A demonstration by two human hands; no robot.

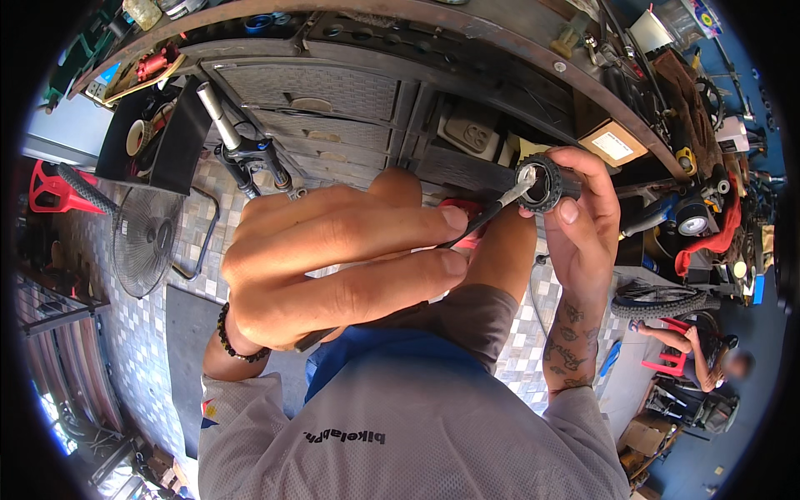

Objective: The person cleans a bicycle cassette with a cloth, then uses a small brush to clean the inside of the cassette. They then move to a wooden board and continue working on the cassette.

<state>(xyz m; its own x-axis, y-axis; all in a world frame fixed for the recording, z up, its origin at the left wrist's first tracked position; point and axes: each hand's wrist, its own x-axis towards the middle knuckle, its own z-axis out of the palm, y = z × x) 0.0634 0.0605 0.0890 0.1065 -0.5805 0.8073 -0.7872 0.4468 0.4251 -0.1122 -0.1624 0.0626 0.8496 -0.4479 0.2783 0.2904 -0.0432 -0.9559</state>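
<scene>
Patchwork floor tiles (137, 350) left on my feed, woven-front drawers (358, 92) upper centre, blue wall (765, 333) far right, daylight (52, 408) glaring lower left.

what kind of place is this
Most likely a bicycle repair workshop: a suspension fork stands near the drawers, a wheel with a knobby tyre lies off to the right, and the right hand holds a dark toothed ring-shaped part.
</scene>
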